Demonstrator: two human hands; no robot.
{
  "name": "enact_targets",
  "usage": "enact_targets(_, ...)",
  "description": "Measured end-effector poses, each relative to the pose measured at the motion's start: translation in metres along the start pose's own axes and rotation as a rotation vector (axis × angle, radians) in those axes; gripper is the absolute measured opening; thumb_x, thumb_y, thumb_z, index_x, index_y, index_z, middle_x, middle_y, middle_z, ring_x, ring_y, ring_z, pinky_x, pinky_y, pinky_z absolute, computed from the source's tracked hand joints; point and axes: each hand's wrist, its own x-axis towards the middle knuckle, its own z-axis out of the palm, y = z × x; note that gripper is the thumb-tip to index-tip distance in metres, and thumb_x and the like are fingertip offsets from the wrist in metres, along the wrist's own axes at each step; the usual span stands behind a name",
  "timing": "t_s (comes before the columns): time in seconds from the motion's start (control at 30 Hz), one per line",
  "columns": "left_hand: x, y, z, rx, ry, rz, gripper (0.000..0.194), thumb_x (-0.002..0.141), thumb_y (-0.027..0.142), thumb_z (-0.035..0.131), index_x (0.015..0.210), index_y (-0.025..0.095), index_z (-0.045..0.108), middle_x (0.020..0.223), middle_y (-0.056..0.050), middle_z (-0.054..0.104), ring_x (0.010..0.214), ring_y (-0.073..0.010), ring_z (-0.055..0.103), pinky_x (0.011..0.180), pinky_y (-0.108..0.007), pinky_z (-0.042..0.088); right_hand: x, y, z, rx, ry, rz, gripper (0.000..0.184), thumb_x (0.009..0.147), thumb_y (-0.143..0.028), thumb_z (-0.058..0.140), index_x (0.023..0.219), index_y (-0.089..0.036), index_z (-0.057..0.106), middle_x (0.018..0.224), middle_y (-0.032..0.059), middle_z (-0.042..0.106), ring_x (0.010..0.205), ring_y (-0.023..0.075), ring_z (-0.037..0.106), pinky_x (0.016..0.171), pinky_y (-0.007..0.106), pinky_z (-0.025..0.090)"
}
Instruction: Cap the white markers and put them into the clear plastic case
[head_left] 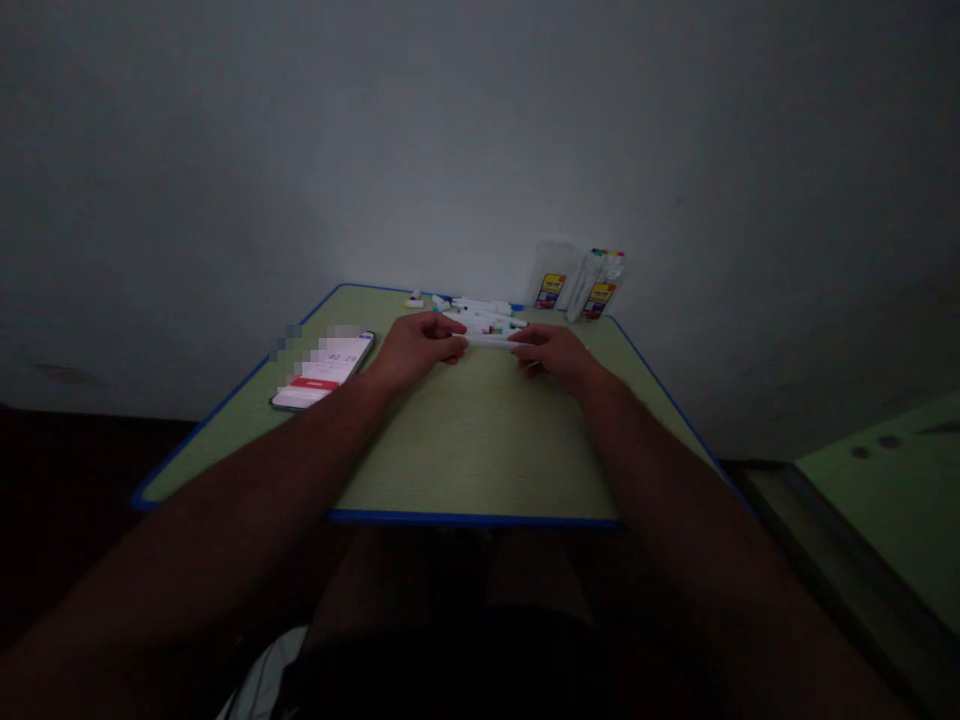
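Clock reference: the wall-side edge of the worktop point(480, 460) is 12 o'clock, the seated person is 6.

Item: a white marker point(491, 342), located at 12 o'clock from the worktop's centre. Long axis: crosswise, 9 to 3 o'clock, nearly level. Which end is the tip cannot be determined, nor whether the barrel contacts the worktop.

Left hand point(417, 350): grip closed to barrel width, thumb and fingers pinching the 9 o'clock end. Right hand point(561, 356): grip likewise closed, pinching the 3 o'clock end. The mid-barrel is exposed between them.

Adjacent items: loose markers point(484, 306) lie just beyond the held one, at 12 o'clock, mostly crosswise. At 1 o'clock stand a clear case point(553, 272) and, to its right, a labelled marker pack point(598, 287). A phone point(324, 372), screen lit, lies at 10 o'clock, near the left forearm.
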Motion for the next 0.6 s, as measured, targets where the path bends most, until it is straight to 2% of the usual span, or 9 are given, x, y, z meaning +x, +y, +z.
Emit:
enact_targets(0.17,-0.006,0.009,0.002,0.083,-0.003,0.059,0.024,0.065,0.013,0.082,0.089,0.015,0.076,0.061,0.002,0.060,0.058,-0.0104,0.054,0.056,-0.023,0.044,-0.004,-0.004,0.002,0.028,-0.014,0.049,0.018,0.071,-0.008,0.075,0.087,-0.017,0.073,0.074,0.0029,0.068,0.060,0.0119,0.063,0.047,0.021,0.051)
enact_targets(0.33,-0.008,0.011,0.003,0.069,-0.010,0.060,0.023,0.066,0.013,0.081,0.088,0.017,0.076,0.064,0.001,0.062,0.060,-0.0107,0.056,0.058,-0.023,0.045,-0.006,-0.006,0.003,0.039,-0.026,0.072,0.018,0.072,-0.006,0.074,0.086,-0.018,0.072,0.075,0.0032,0.068,0.060,0.0125,0.063,0.046,0.022,0.052)
enact_targets(0.6,0.001,0.000,-0.001,0.083,0.063,0.030,0.018,0.068,0.012,0.078,0.085,0.016,0.074,0.065,0.001,0.064,0.056,-0.0107,0.056,0.056,-0.024,0.047,0.000,0.000,0.001,0.025,-0.004,-0.080,0.019,0.071,-0.014,0.076,0.090,-0.017,0.075,0.066,0.0007,0.066,0.055,0.0105,0.059,0.048,0.022,0.052)
